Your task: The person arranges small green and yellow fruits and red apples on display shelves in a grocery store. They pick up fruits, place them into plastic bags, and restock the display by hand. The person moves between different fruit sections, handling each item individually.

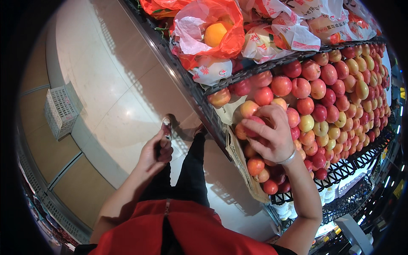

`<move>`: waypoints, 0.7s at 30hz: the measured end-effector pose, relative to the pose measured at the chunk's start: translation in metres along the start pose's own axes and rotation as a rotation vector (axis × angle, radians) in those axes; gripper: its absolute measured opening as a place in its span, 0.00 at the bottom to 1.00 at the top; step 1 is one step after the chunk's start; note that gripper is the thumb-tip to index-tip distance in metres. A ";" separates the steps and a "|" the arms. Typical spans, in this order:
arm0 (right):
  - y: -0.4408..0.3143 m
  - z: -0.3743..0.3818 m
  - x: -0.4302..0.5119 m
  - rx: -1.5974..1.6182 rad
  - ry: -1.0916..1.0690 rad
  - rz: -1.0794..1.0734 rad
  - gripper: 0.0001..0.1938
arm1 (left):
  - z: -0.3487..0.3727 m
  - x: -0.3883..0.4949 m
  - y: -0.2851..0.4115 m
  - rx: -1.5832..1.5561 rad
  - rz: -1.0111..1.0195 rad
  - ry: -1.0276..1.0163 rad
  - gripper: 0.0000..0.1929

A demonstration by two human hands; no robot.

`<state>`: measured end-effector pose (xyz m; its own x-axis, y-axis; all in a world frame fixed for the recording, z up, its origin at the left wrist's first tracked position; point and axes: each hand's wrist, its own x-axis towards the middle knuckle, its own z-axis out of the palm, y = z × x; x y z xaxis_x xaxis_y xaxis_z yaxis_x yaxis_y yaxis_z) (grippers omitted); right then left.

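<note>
My right hand [271, 134] reaches into the plums at the near corner of the display, its fingers curled around a red plum [253, 125]. A thin bracelet [288, 156] circles that wrist. Around the hand lie red and yellow plums [306, 122], stacked in rows that slope away to the right. Below my fingers, more plums [256, 165] rest beside a cardboard sheet [244, 165]. My left hand [157, 151] hangs over the floor with curled fingers, away from the fruit. Whether it pinches something small against my shoe behind it is unclear.
A black plastic crate rim [255, 68] divides the plums from printed plastic bags [295, 30]. One open orange bag [234, 41] shows an orange [217, 33]. A metal edge [172, 71] borders the display. A white plastic basket [60, 111] stands on the left.
</note>
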<state>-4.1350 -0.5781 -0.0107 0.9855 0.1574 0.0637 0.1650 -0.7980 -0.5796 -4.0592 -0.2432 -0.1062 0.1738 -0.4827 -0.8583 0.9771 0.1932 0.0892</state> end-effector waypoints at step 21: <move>0.002 0.059 0.037 -0.645 -0.378 -0.097 0.13 | 0.025 -0.028 0.017 -0.124 0.132 -0.327 0.21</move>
<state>-4.1008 -0.5393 -0.0577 0.9035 0.3408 -0.2598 0.3560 -0.9344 0.0124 -4.0439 -0.2474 -0.0684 0.3474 -0.6900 -0.6350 0.9246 0.3649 0.1094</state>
